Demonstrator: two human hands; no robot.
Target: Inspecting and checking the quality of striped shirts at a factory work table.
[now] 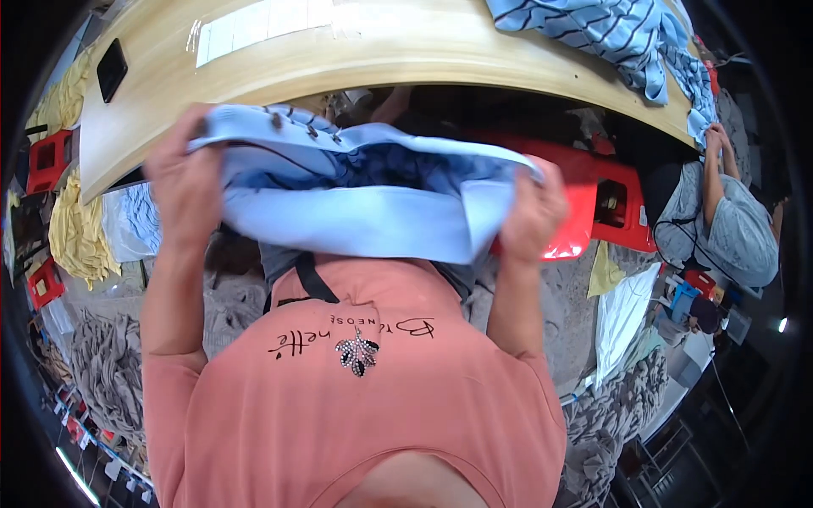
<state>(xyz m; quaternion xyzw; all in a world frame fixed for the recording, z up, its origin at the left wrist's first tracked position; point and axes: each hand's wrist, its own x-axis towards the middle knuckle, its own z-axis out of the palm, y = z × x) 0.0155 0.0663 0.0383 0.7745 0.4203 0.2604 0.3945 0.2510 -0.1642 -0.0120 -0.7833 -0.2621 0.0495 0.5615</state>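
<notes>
A light blue garment (347,222) with dark stripes is stretched between my two hands in front of my lap, at the near edge of the table. Its wide band forms an open loop, and a dark patterned inside shows in the gap. My left hand (185,182), slightly blurred, grips the band's left end. At the right end, the fingers of my right hand (535,212) are closed round the band beside a folded corner. Which part of the garment the band is cannot be made out.
A pale wooden table (423,59) curves across the top, bearing a black phone (112,70), a white sheet (254,32) and a striped blue garment (605,38). A red stool (622,203) and a seated person (737,220) are at right. Yellow cloth (80,224) hangs left; grey cloth heaps (110,364) lie around.
</notes>
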